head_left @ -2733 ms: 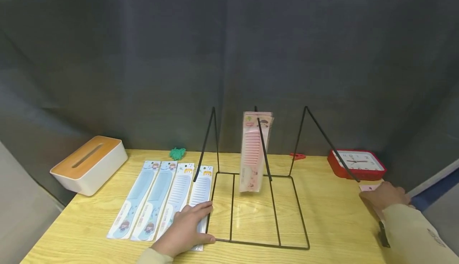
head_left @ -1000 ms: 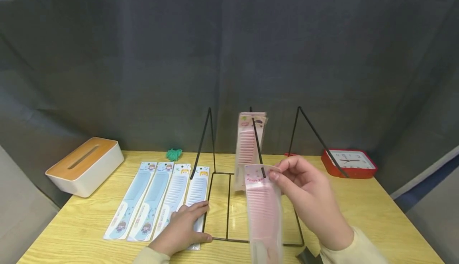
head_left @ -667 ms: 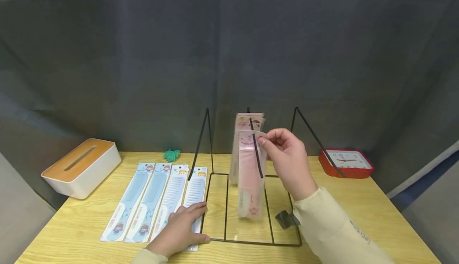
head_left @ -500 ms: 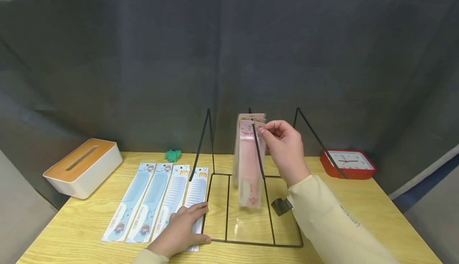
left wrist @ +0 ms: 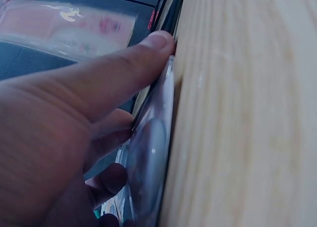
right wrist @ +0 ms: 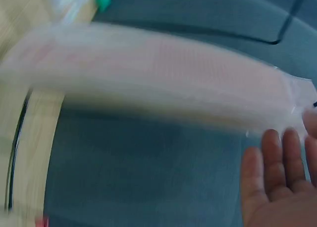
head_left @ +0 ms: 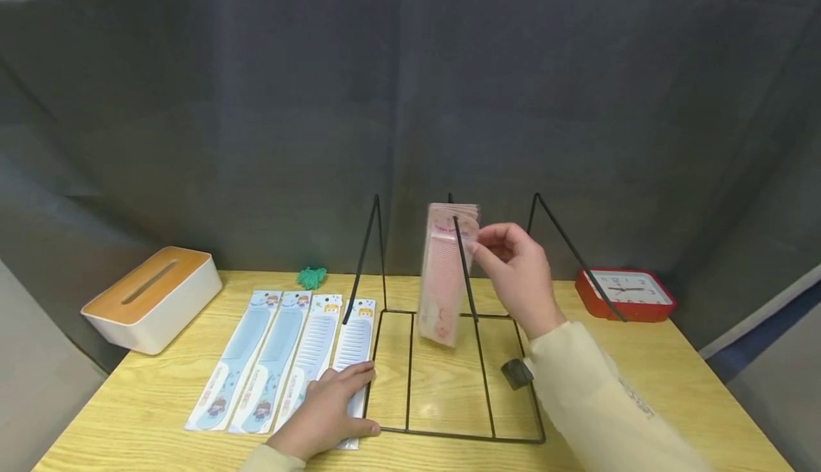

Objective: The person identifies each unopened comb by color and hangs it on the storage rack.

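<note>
Pink packaged combs (head_left: 442,265) hang in a stack on the middle hook of a black wire rack (head_left: 462,435). My right hand (head_left: 516,272) pinches the front package at its upper right edge, thumb in front; this package tilts, its bottom swung left. Blurred in the right wrist view, the pink package (right wrist: 198,68) stretches across above my fingers. My left hand (head_left: 330,408) rests at the rack's front left corner, thumb against the wire. Its fingers lie over the nearest of several blue packaged combs (head_left: 240,336), whose clear wrapping (left wrist: 151,152) shows in the left wrist view.
At the table's left stands a white tissue box (head_left: 157,301) with a wooden lid. A green bundle (head_left: 311,277) lies behind the blue combs. To the right is a red clock (head_left: 625,294). The rack's left and right arms slope toward me, bare.
My right hand brought a pink packaged comb from the table's right onto the middle hook and slid it back against the others. My left hand stayed at the rack.
</note>
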Demonstrator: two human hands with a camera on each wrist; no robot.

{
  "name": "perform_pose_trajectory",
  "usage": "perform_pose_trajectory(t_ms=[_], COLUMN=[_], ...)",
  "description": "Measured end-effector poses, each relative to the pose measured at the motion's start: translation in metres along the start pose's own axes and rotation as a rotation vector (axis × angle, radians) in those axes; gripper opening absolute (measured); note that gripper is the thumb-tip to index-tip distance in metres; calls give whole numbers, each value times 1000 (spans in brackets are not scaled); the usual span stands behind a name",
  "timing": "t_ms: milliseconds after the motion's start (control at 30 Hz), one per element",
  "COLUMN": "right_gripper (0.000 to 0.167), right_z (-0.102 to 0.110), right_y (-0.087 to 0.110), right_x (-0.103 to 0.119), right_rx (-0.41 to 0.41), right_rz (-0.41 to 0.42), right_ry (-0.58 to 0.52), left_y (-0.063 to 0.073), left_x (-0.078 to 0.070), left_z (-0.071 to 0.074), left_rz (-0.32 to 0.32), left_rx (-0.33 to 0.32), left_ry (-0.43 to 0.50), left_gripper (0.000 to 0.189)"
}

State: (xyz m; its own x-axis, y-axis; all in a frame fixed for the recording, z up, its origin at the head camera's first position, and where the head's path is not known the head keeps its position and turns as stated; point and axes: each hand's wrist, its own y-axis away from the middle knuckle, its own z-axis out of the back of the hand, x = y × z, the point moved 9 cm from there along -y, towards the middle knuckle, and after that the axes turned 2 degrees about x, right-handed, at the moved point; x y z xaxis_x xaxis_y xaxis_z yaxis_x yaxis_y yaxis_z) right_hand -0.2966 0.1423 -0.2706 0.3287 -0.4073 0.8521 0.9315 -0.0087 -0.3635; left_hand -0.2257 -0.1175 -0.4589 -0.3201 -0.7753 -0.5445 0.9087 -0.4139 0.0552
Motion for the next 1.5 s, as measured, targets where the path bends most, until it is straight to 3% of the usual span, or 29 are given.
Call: perform_pose_trajectory(t_ms=[133,300,467,767,933,1200,1367,1500], right_gripper=[33,67,88,110,111,109,108,108], right_z=[-1,-4,-3,1,7,10,9,5], right_y=[31,76,112,139,141,145,149,149], right_x=[-37,-100,-137,-169,-181,-183,-182,-181], right_rx=[128,267,354,491,522,537,522,513], right_rz=[29,-139,-279,-329,-341,-337,-313,-294], right_ry=[184,205,246,296,362,338,304,291], left_y=[-2,-2,0,-2,-5,-7,-10,-33], left_x=[0,3,3,3,0,-3,1,24], left_z=[0,1,1,1,1,-1,13,34], left_rz=[7,24,25,17,9,9,3,88], left_rx=[5,-1,-5,-15,-20,-5,-60,-140], left_ry=[-9,-13,1,-7,-4,-13,25,147], left_gripper=[89,89,89,89,89,89,81,65])
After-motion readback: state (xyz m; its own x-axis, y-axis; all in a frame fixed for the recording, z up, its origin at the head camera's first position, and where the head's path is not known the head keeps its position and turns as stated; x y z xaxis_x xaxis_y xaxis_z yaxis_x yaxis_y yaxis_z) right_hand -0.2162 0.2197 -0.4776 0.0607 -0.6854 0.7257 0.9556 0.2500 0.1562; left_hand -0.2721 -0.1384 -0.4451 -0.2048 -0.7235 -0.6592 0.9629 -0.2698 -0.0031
